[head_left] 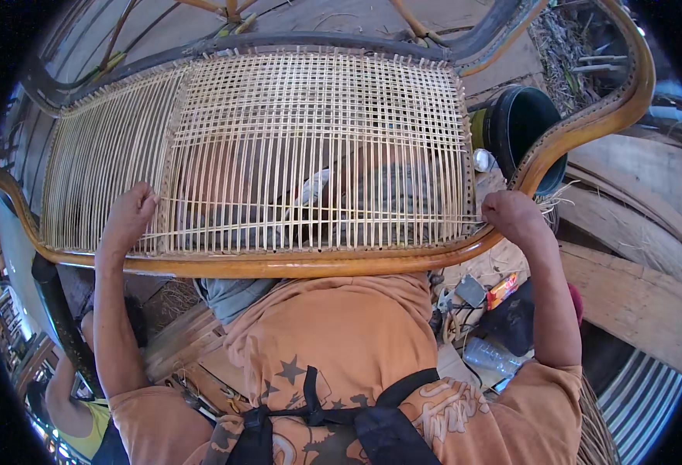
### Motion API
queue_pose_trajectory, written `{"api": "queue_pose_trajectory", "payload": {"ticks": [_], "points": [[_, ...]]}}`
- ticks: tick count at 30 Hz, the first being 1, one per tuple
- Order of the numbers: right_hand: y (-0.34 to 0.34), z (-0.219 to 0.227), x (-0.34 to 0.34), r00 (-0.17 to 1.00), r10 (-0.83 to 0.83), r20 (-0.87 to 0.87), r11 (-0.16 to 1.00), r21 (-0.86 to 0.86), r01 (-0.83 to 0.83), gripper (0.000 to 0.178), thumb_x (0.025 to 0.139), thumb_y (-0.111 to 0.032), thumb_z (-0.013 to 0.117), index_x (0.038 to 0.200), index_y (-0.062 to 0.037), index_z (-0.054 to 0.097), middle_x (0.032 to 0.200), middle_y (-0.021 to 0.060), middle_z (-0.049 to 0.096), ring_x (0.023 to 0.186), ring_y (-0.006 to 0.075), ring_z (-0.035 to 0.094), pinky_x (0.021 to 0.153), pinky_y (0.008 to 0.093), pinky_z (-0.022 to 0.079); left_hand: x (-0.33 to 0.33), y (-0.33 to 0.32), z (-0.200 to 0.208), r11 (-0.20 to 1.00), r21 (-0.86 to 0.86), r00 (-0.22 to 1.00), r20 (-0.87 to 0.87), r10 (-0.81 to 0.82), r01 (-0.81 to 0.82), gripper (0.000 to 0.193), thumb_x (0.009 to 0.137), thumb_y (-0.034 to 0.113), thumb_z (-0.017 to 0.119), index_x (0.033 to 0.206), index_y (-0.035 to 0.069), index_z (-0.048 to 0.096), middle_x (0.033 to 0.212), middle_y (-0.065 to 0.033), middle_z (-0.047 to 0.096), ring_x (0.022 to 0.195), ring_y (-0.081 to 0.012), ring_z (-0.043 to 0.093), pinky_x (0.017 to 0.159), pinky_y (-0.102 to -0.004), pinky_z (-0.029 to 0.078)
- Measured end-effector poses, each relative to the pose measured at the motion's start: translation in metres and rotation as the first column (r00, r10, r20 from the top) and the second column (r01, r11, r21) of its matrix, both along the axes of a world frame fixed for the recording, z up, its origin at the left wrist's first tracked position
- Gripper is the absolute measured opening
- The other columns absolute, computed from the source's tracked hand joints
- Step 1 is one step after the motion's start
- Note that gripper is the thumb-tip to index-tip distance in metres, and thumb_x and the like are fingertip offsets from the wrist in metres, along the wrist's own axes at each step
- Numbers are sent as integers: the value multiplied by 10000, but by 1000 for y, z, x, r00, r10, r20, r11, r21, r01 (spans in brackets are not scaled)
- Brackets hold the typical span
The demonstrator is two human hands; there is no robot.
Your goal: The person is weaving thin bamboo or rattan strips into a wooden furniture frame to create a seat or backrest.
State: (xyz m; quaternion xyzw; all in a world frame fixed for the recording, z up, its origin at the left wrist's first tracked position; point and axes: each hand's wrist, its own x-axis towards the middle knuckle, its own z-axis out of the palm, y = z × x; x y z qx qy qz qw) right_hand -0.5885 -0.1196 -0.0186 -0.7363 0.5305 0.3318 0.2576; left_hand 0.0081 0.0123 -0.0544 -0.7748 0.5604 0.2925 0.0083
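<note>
A curved wooden furniture frame (294, 267) with a cane panel lies across my lap. The far part of its main section is a woven grid (317, 93); nearer me, mostly lengthwise strands (403, 182) show, with gaps between them. Loose crosswise cane strands (240, 226) run over this near part, between my hands. At the panel's left divider, my left hand (130, 218) is closed in a pinch, apparently on a strand's end. By the right rail, my right hand (517, 215) is closed on a cane strand; its fingertips are partly hidden.
A dark bucket (523, 132) stands beyond the right rail, with a white round item (483, 160) beside it. Wooden boards (628, 287) cover the floor. A clear plastic bottle (492, 355) and tools lie near my right side. Another person (77, 411) sits at the lower left.
</note>
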Motion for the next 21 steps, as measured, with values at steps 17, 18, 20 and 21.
{"api": "queue_pose_trajectory", "payload": {"ticks": [17, 18, 20, 21], "points": [[-29, -30, -2, 975, 163, -149, 910, -360, -207, 153, 844, -116, 521, 827, -55, 661, 826, 182, 677, 830, 382, 662, 729, 474, 528, -6, -10, 13, 997, 58, 996, -67, 55, -51, 268, 865, 232, 647, 837, -16, 550, 661, -89, 504, 612, -165, 477, 587, -353, 414], [-35, -34, -4, 986, 111, -124, 903, -402, -152, 168, 855, -134, 504, 817, -47, 643, 818, 196, 664, 820, 404, 648, 729, 491, 515, -7, -12, 12, 998, 59, 996, -85, 31, -26, 276, 863, 248, 647, 844, -15, 563, 671, -99, 525, 622, -178, 500, 597, -355, 422], [-48, -40, -8, 996, 66, -62, 851, -518, -89, 205, 874, -136, 446, 836, -37, 621, 833, 215, 650, 854, 422, 635, 752, 508, 500, -6, -16, 8, 999, 33, 993, -111, -32, 36, 294, 864, 279, 638, 859, -10, 584, 696, -121, 563, 646, -211, 542, 618, -365, 437], [-57, -43, -7, 995, 54, -86, 849, -520, -91, 211, 886, -134, 433, 841, -33, 613, 859, 217, 650, 870, 415, 632, 752, 510, 494, -6, -18, 2, 997, 2, 991, -116, -70, 71, 303, 867, 295, 630, 867, -6, 593, 711, -134, 581, 662, -232, 561, 630, -373, 443]]}}
